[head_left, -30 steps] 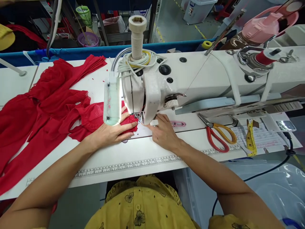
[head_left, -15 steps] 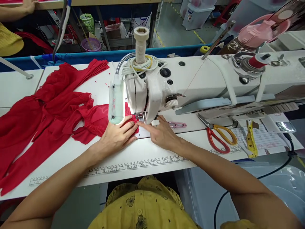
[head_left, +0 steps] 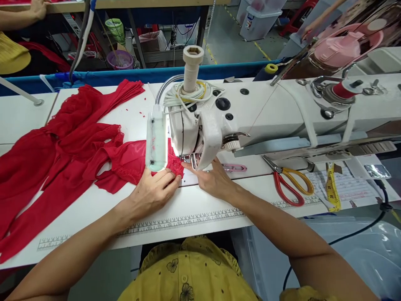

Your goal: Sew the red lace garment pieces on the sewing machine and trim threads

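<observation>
Head: white table [head_left: 194,205] bears red fabric [head_left: 70,146], bins [head_left: 260,24] beyond.

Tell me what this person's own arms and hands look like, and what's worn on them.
The left hand and right hand are ungloved, and no watch shows. Both forearms are uncovered; a mustard-yellow sleeve shows on the right arm, matching the shirt, which has dark flower prints.

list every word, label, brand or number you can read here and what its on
"10": ruler printed along the table edge
"12": same ruler
"15": same ruler
Too small or blurred: the ruler's other numbers, yellow tape measure, paper, storage box label
</observation>
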`<state>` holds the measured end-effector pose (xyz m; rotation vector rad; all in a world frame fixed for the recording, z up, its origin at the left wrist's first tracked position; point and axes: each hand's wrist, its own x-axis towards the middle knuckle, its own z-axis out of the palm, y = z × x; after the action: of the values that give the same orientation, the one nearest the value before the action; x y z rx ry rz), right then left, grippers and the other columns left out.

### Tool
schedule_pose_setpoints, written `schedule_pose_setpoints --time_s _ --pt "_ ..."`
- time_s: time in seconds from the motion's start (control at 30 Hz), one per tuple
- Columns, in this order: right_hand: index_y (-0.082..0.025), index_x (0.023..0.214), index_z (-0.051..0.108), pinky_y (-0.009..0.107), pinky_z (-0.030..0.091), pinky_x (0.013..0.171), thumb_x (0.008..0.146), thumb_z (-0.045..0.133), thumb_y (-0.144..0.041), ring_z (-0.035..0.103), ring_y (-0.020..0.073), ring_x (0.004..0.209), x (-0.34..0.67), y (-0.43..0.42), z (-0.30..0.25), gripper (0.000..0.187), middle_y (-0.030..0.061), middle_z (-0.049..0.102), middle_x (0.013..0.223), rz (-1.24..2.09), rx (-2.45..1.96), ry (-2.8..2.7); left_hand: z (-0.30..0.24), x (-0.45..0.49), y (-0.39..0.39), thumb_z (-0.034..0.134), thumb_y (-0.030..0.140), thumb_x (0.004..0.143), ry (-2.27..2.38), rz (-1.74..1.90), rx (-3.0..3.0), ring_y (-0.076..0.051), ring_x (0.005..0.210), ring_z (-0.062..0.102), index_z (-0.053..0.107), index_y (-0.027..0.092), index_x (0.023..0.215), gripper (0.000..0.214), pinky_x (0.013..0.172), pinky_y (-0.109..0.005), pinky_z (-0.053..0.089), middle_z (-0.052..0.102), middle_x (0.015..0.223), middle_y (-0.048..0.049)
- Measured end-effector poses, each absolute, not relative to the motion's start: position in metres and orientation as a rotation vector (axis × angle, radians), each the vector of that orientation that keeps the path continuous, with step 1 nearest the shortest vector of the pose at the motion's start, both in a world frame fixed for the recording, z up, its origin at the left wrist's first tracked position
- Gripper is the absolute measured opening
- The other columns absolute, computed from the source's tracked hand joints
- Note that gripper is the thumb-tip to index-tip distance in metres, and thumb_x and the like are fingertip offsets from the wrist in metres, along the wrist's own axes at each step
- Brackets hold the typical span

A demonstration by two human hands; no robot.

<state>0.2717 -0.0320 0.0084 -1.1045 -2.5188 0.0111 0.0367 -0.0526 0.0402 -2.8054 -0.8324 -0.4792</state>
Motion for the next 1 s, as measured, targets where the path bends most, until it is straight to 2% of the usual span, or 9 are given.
schedule_pose_setpoints --time_s 0.1,0.2,0.27,0.43,0.63,0.77,1.0 --pt "-0.032 0.144 0.054 0.044 0.043 0.090 0.083 0.045 0.001 0.052 0.0268 0.102 0.271 -0.033 0.007 0.070 0.0087 0.067 0.097 -0.022 -1.111 -2.516 0.036 0.038 -0.053 0.048 0.021 0.099 -0.961 -0.437 -2.818 -0.020 0.080 0.062 0.061 0.010 0.122 0.029 0.099 -0.057 0.044 0.069 0.088 -0.0078" --pt "-0.030 0.142 0.057 0.044 0.043 0.091 0.083 0.045 0.000 0.052 0.0268 0.098 0.270 -0.034 0.006 0.067 0.0081 0.066 0.087 -0.070 -1.112 -2.518 0.033 0.039 -0.053 0.052 0.031 0.098 -1.042 -0.384 -2.840 -0.021 0.077 0.060 0.063 0.008 0.121 0.034 0.093 -0.053 0.047 0.067 0.088 -0.0093" --pt "-0.029 0.141 0.058 0.043 0.043 0.090 0.082 0.046 0.001 0.052 0.0266 0.097 0.270 -0.034 0.006 0.067 0.0077 0.065 0.084 -0.085 -1.120 -2.521 0.032 0.040 -0.053 0.053 0.029 0.098 -1.034 -0.396 -2.833 -0.021 0.080 0.062 0.065 0.010 0.118 0.030 0.094 -0.052 0.047 0.069 0.092 -0.0098" --pt "-0.030 0.140 0.059 0.042 0.043 0.089 0.082 0.044 0.002 0.051 0.0264 0.096 0.269 -0.034 0.008 0.068 0.0071 0.065 0.083 -0.079 -1.136 -2.511 0.033 0.041 -0.052 0.054 0.015 0.097 -0.907 -0.503 -2.769 -0.025 0.104 0.066 0.064 0.010 0.119 0.025 0.100 -0.049 0.044 0.072 0.117 -0.0121" --pt "-0.028 0.138 0.061 0.041 0.041 0.090 0.084 0.043 0.001 0.051 0.0255 0.095 0.271 -0.033 0.009 0.063 0.0074 0.065 0.085 -0.058 -1.104 -2.467 0.031 0.039 -0.051 0.053 0.012 0.097 -0.906 -0.511 -2.820 -0.023 0.107 0.068 0.065 0.010 0.118 0.024 0.094 -0.041 0.049 0.072 0.122 -0.0109" --pt "-0.029 0.140 0.059 0.039 0.040 0.088 0.085 0.043 0.000 0.052 0.0234 0.091 0.272 -0.033 0.008 0.064 0.0065 0.065 0.088 -0.028 -1.080 -2.444 0.030 0.038 -0.049 0.052 0.014 0.097 -0.925 -0.517 -2.865 -0.024 0.111 0.067 0.065 0.011 0.119 0.025 0.099 -0.043 0.048 0.072 0.123 -0.0112" --pt "-0.028 0.140 0.059 0.043 0.038 0.094 0.080 0.045 0.003 0.052 0.0247 0.094 0.267 -0.037 0.010 0.069 0.0059 0.065 0.083 -0.088 -1.168 -2.541 0.026 0.035 -0.048 0.051 0.013 0.097 -0.932 -0.503 -2.899 -0.023 0.113 0.067 0.064 0.013 0.121 0.027 0.105 -0.047 0.045 0.072 0.124 -0.0102"
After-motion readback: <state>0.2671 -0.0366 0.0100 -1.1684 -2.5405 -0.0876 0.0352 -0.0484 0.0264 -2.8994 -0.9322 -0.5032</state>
